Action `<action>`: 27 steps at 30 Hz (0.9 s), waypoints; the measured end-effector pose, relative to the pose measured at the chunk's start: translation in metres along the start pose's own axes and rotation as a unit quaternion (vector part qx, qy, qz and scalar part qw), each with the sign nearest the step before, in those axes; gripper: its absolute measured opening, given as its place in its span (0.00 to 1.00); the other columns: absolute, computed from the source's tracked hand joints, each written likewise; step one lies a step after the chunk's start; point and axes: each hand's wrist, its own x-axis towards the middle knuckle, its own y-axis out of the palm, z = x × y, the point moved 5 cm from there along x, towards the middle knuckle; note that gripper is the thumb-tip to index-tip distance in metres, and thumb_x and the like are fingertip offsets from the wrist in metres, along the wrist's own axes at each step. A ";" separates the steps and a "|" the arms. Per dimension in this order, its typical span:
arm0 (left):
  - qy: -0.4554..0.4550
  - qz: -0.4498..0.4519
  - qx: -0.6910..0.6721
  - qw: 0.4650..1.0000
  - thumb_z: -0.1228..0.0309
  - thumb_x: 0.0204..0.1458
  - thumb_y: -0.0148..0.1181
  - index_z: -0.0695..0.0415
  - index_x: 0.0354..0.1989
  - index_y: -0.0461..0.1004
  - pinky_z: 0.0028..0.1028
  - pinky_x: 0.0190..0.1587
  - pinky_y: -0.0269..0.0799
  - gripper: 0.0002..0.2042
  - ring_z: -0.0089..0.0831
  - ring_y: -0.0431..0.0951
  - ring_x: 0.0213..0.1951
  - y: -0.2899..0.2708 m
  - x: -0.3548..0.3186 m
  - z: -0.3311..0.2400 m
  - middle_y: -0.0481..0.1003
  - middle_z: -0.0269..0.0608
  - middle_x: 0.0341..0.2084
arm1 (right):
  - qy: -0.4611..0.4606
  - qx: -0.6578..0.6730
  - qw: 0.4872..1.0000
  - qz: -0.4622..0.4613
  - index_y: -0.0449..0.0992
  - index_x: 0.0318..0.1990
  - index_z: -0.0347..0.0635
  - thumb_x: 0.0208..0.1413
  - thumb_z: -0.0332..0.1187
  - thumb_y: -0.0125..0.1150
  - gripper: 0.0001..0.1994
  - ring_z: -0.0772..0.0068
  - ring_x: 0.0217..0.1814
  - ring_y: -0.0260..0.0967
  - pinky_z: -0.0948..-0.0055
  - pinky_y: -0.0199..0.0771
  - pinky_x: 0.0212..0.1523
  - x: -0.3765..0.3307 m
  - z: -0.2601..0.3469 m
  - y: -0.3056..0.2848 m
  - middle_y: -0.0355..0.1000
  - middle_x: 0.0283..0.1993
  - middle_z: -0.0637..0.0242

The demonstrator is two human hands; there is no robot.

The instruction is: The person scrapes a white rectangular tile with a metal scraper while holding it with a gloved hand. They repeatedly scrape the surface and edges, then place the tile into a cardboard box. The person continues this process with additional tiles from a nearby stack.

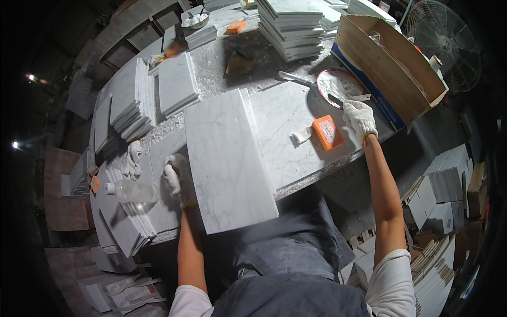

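Note:
My right hand (360, 117), in a white knit glove, is closed at the rim of a round bowl of white paste (338, 84). Its fingers are on a spatula (335, 100) whose dark end lies over the paste; a flat metal piece (362, 97) shows beside the fingers. My left hand (172, 178), also gloved, is low at the left edge of a large grey-veined white marble tile (227, 164). The tile lies on another one and overhangs the table's near edge. The left fingers are partly in shadow, so their grip is unclear.
An orange block (328, 133) and a crumpled white scrap (302, 136) lie near my right hand. Behind the bowl stands an open cardboard box (391, 63). Tile stacks (129, 98) and a clear bottle (134, 191) are at left; a tall tile stack (290, 29) stands at the back.

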 end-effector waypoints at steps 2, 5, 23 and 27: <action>0.001 0.004 0.003 1.000 0.41 0.62 0.57 0.62 0.54 0.72 0.39 0.53 0.75 0.31 0.35 0.76 0.48 -0.001 0.000 -0.001 0.77 0.42 0.46 | -0.004 0.025 1.000 0.010 0.83 0.51 0.37 0.61 0.34 0.67 0.14 0.76 0.26 0.72 0.74 0.72 0.27 0.002 -0.002 0.000 0.78 0.31 0.67; 0.008 0.006 0.010 1.000 0.41 0.62 0.57 0.62 0.54 0.72 0.40 0.51 0.75 0.32 0.35 0.77 0.47 0.000 0.000 0.002 0.78 0.43 0.45 | 0.001 0.045 0.999 0.002 0.83 0.51 0.37 0.60 0.34 0.67 0.14 0.76 0.27 0.72 0.75 0.71 0.27 0.004 -0.007 -0.003 0.77 0.31 0.68; -0.036 -0.043 0.110 0.992 0.36 0.63 0.45 0.56 0.56 0.77 0.52 0.53 0.73 0.34 0.56 0.78 0.52 -0.010 -0.009 -0.033 0.79 0.57 0.47 | -0.041 0.078 0.987 0.132 0.82 0.55 0.36 0.62 0.38 0.68 0.18 0.85 0.27 0.72 0.83 0.68 0.25 -0.071 0.058 0.049 0.78 0.33 0.73; -0.047 -0.039 0.105 0.993 0.37 0.64 0.45 0.56 0.56 0.76 0.52 0.54 0.72 0.33 0.56 0.77 0.53 -0.015 -0.008 -0.042 0.79 0.57 0.48 | -0.022 0.124 0.969 0.211 0.79 0.58 0.35 0.63 0.38 0.68 0.20 0.84 0.26 0.74 0.81 0.72 0.22 -0.108 0.064 0.096 0.79 0.35 0.71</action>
